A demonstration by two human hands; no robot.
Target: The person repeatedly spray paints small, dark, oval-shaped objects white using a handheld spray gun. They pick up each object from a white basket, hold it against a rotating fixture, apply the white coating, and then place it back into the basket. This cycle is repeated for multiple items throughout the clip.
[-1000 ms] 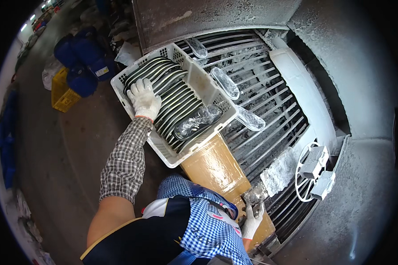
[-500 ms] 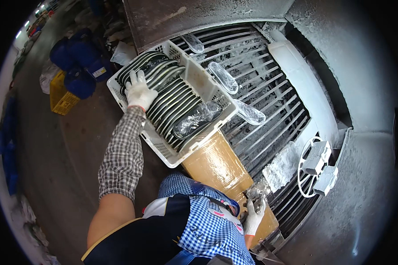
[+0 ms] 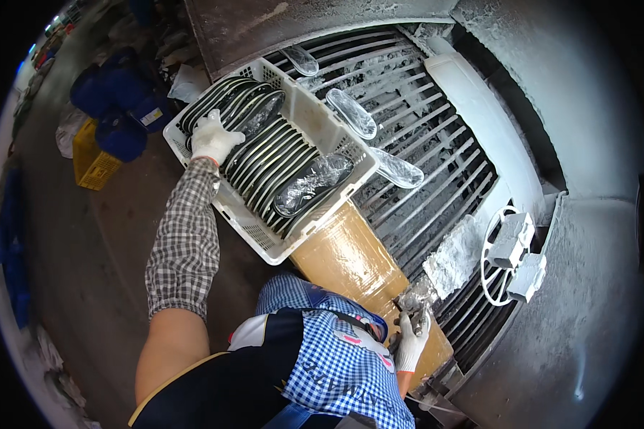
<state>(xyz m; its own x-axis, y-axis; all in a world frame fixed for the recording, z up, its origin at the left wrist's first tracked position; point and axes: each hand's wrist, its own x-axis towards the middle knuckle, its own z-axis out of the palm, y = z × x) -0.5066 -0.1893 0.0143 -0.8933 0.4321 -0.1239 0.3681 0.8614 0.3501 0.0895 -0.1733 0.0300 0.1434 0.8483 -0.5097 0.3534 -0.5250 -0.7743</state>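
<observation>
My left hand (image 3: 216,139), in a white glove, lies over the far left end of a row of dark sole-shaped pieces (image 3: 273,159) with pale edges. Its fingers and thumb are apart, touching the pieces. They stand on edge, packed side by side in a white plastic crate (image 3: 254,247). One film-wrapped dark piece (image 3: 313,184) lies face up at the crate's near right end. My right hand (image 3: 412,342), also gloved, is low at the right beside crumpled clear film (image 3: 418,294). Its fingers are bent together; what they hold is unclear.
Beyond the crate, several clear film-wrapped sole shapes (image 3: 352,113) lie on a dusty slatted metal grate (image 3: 415,154). A taped brown carton (image 3: 350,250) sits below the crate. A whitened wheel (image 3: 488,275) with two box-like pieces stands right. Blue drums (image 3: 122,132) and a yellow crate (image 3: 95,154) are far left.
The view has shifted slightly, so the crate and grate appear further left. My left hand stays at the row's far end; a piece beside it now leans with more of its face showing.
</observation>
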